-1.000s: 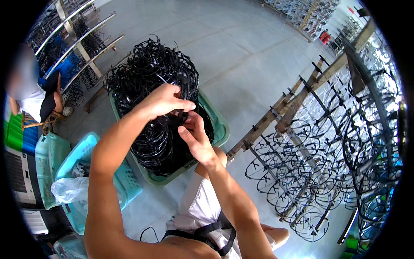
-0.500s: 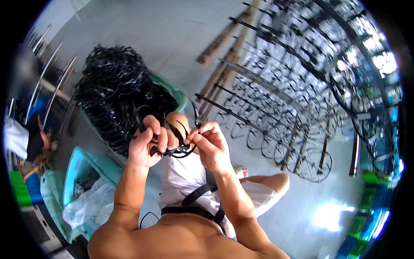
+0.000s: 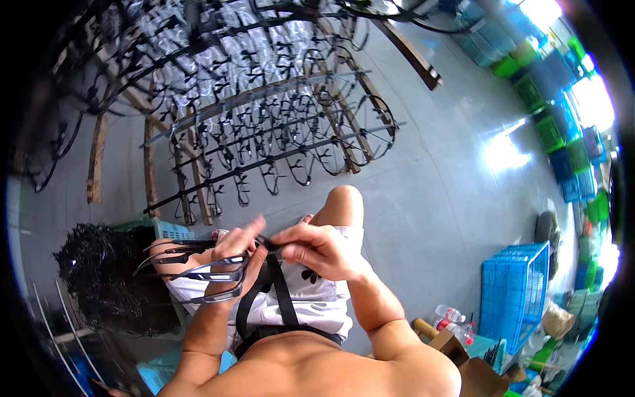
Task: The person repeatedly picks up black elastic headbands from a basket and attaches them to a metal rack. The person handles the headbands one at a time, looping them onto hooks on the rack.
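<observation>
Several slim, glossy black plastic frames [image 3: 225, 276] with long thin arms lie across my left hand [image 3: 243, 255] and wrist, their ends reaching out to the left. The left hand is closed around them at the thumb side, though its upper fingers are stretched and a little blurred. My right hand [image 3: 323, 250] pinches a small black part between thumb and fingers, right beside the left fingertips. Whether that part belongs to one of the frames I cannot tell. Both hands are above my lap, over white shorts [image 3: 317, 308].
Left of my knee, a green basket [image 3: 177, 230] holds a heap of thin black pieces [image 3: 99, 284]. Ahead, a rack of dark rods [image 3: 278, 155] carries many hanging black loops. A blue crate [image 3: 512, 291], plastic bottles [image 3: 453, 324] and a cardboard box [image 3: 456, 354] stand at the right.
My view has swung right, bringing the rack in front and the heap to the lower left. The frames now spread along my left wrist, and both hands have come nearer my lap.
</observation>
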Demonstrator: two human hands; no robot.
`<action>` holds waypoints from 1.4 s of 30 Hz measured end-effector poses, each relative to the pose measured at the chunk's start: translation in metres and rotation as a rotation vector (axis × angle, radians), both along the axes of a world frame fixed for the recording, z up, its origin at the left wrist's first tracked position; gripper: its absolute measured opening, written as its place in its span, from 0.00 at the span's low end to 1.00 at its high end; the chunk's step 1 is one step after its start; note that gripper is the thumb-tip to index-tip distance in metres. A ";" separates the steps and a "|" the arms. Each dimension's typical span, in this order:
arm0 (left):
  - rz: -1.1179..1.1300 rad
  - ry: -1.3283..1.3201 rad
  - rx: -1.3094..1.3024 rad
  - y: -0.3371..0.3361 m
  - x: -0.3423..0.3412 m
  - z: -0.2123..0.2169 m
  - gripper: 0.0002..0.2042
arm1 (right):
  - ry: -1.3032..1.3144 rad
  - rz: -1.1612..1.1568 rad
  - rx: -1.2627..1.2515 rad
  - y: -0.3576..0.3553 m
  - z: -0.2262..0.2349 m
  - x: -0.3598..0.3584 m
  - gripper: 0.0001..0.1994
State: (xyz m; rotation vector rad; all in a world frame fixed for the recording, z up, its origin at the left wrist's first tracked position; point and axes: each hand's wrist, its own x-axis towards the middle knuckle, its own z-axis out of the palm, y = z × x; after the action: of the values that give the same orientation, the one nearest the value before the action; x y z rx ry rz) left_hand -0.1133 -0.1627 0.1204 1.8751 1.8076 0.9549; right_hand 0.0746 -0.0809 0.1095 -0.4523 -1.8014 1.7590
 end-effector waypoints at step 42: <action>0.248 0.331 0.157 0.105 0.034 -0.070 0.04 | -0.274 -0.773 -0.268 0.209 -0.101 0.037 0.13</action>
State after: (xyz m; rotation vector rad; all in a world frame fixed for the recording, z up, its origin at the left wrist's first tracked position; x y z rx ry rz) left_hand -0.0790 -0.0575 0.0508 2.0346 2.2608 0.9343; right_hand 0.1111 0.1285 0.0088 -1.3464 -1.2715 1.4080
